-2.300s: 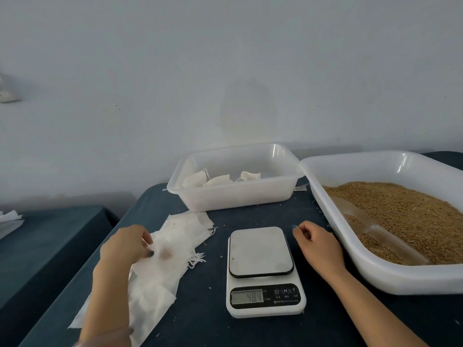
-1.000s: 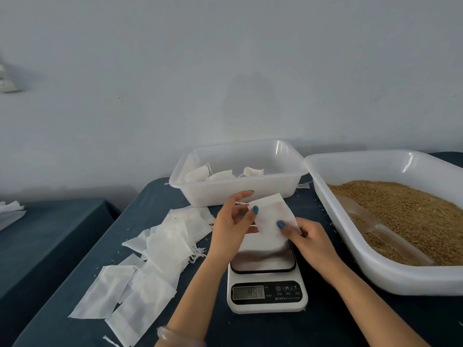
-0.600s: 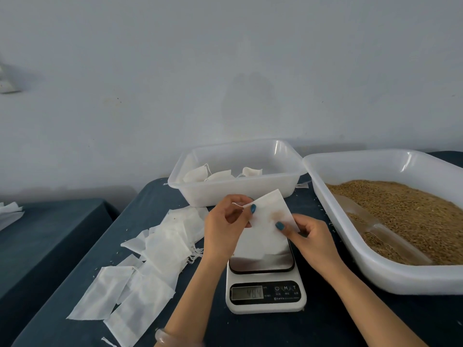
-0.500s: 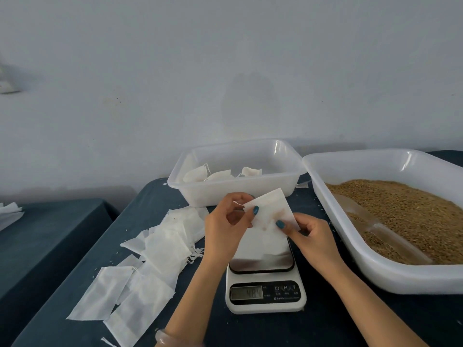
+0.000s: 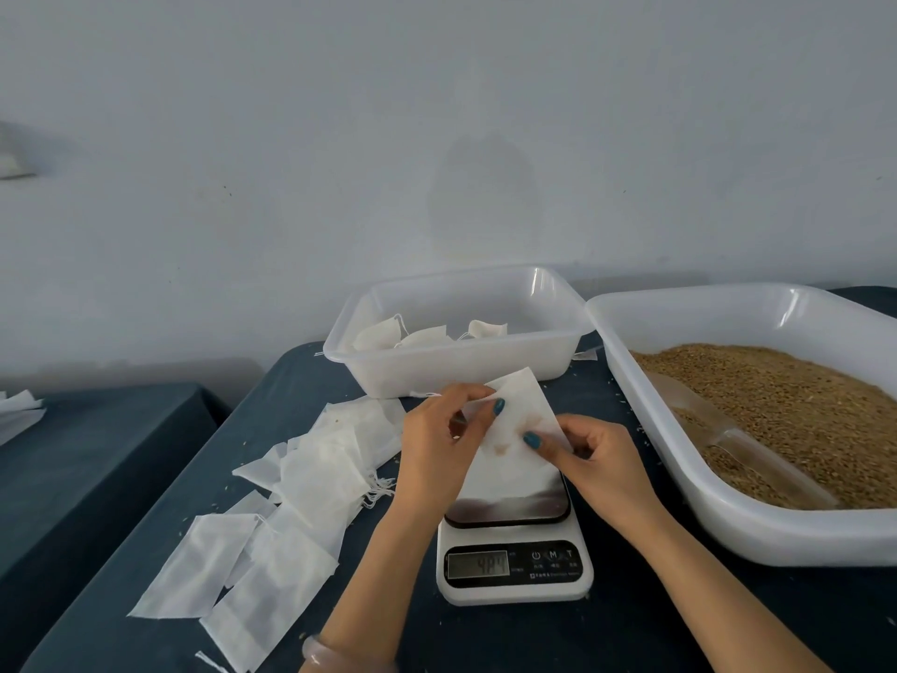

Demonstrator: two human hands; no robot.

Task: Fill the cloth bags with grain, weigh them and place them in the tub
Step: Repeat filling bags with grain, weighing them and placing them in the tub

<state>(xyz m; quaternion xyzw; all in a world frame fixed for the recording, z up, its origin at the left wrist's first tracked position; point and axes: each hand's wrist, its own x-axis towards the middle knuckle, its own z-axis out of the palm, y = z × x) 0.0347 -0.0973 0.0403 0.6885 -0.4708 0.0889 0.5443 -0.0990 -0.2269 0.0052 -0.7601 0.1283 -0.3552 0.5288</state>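
Above the white digital scale [image 5: 514,570] I hold one empty white cloth bag [image 5: 522,415]. My left hand [image 5: 444,446] pinches its left edge near the top. My right hand [image 5: 597,461] pinches its right side with thumb on the front. Behind them stands a clear plastic tub [image 5: 461,361] with three filled bags [image 5: 422,335] in it. To the right sits a large white tray [image 5: 776,531] of brown grain [image 5: 786,405], with a clear scoop [image 5: 747,454] lying in the grain.
Several empty cloth bags [image 5: 291,488] lie scattered on the dark blue tablecloth [image 5: 485,638] left of the scale. A second dark table [image 5: 87,454] stands lower at the left, across a gap. A pale wall closes the back.
My left hand took one bag from the pile and carried it over the scale, where my right hand joined it. In the last second both hands shifted their hold on the bag slightly.
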